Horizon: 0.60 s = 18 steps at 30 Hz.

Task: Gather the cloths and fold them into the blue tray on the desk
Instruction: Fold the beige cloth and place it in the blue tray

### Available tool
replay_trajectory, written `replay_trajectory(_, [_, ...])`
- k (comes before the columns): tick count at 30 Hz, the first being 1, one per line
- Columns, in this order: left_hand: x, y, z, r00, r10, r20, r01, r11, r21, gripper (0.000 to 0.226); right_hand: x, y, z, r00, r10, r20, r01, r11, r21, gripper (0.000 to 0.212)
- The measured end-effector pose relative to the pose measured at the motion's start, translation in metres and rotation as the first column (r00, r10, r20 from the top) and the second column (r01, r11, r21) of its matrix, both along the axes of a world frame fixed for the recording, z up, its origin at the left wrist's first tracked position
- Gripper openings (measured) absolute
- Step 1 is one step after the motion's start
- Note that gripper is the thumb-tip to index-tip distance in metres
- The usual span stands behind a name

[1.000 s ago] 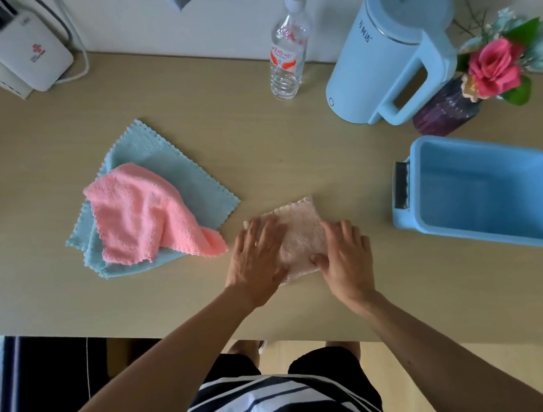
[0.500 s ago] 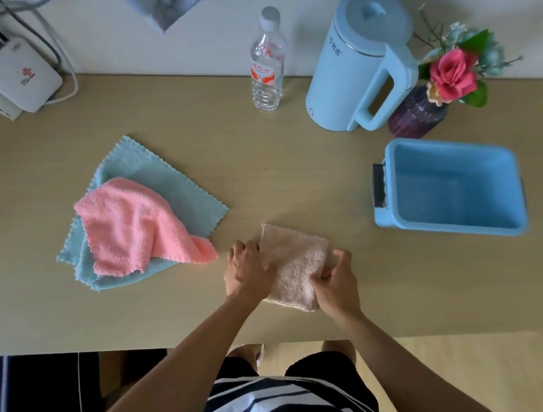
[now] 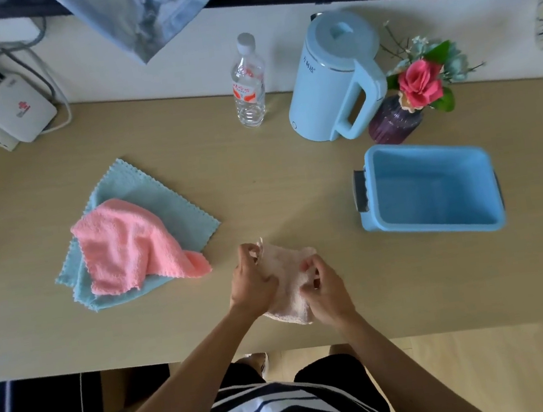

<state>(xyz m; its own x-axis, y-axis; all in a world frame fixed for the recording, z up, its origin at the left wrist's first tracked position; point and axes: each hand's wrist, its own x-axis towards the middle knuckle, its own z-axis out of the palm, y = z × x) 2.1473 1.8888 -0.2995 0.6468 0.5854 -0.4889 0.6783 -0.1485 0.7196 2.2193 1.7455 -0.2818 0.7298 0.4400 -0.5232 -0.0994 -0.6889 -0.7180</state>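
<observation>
Beige fluffy cloth (image 3: 288, 281), folded small, is pinched between both hands near the front edge of the tan worktop (image 3: 295, 185): left hand (image 3: 252, 282) has its grip closed on the far left corner, right hand (image 3: 326, 293) closed on the right side. Rectangular blue plastic tray (image 3: 432, 221) sits off to the right with nothing in it, while a pink fuzzy cloth (image 3: 127, 247) lies crumpled on a light blue cloth (image 3: 166, 205) to the left.

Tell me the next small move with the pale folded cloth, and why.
Probably carry it right and set it in the blue tray. Both the left hand and right hand already grip the folded pale cloth, and the tray holds nothing yet; the pink cloth waits.
</observation>
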Motion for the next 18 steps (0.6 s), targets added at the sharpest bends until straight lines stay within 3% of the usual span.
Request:
replay_trajectory(4, [0.012,0.000,0.043,0.989,0.006,0.150,0.000,0.999,-0.035,0.080,0.026,-0.010,0.040,0.995,0.035,0.097,-0.042,0.996,0.074,0.044])
replay_trajectory(8, [0.045,-0.009,0.093,0.980,-0.048,0.195,0.054,0.998,-0.027,0.087,0.070,-0.035,0.090,0.946,0.052,0.321,-0.118,0.975,0.190,0.043])
replay_trajectory(15, [0.148,-0.061,0.157,0.967,-0.006,0.254,0.076,0.961,-0.265,0.056,0.171,-0.100,0.141,0.898,-0.038,0.438,-0.060,0.976,0.208,0.052])
replay_trajectory(18, [0.190,-0.085,0.164,0.955,-0.069,0.287,0.140,0.963,-0.232,0.045,0.209,-0.130,0.144,0.907,-0.050,0.418,-0.018,0.987,0.158,0.050])
